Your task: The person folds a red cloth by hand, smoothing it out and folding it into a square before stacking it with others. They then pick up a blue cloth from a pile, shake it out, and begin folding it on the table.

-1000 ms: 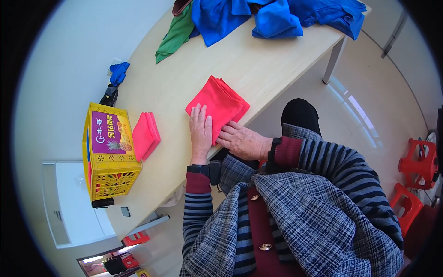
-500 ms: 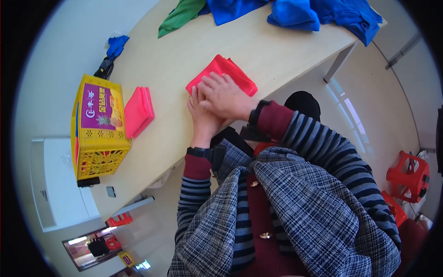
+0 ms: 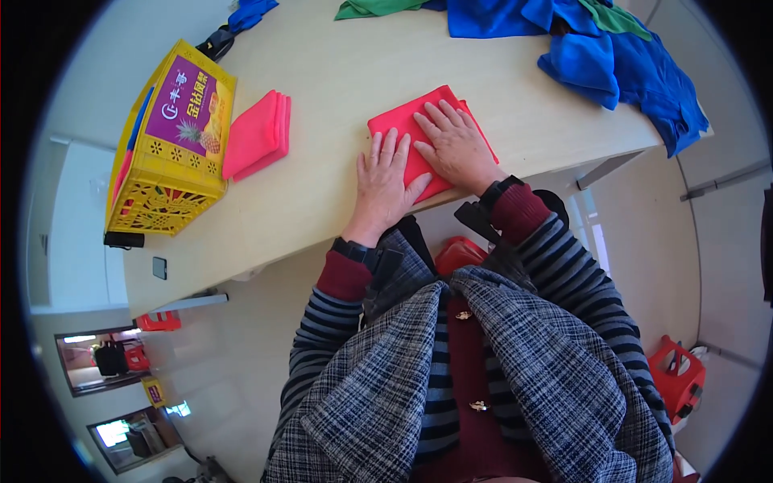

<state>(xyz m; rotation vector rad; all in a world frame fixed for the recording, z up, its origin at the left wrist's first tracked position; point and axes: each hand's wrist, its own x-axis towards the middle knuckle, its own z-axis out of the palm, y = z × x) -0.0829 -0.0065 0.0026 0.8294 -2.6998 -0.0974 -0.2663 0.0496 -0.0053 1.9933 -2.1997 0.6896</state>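
Your tabletop [image 3: 322,68] is pale and smooth, bowed by the lens. The red folded cloth [image 3: 413,163] lies flat on it close to the near edge, under both your hands. Your left hand [image 3: 380,191] rests across the cloth's left side, its fingers spread and its thumb reaching inward over the red fabric. Your right hand [image 3: 460,150] lies palm down on the cloth's right side, its fingers straight and somewhat apart, pinching nothing. The two hands sit near each other, with red fabric showing between them.

To your left, a pink-red folded stack [image 3: 256,137] sits just beside a yellow crate [image 3: 169,187], whose purple panel carries a pineapple picture. Nearer that end of the table you have a dark phone [image 3: 160,267]. Along the far side lie a heap of blue cloth [image 3: 580,68] and a piece of green cloth [image 3: 378,6].

Around you, the floor [image 3: 233,346] is pale and glossy. One red stool [image 3: 675,382] stands on your right before a pale wall [image 3: 729,266], and another red item [image 3: 159,320] shows beyond the table's left end. Farther off at lower left, you have two dark-framed openings [image 3: 101,362] with bright patches of light.
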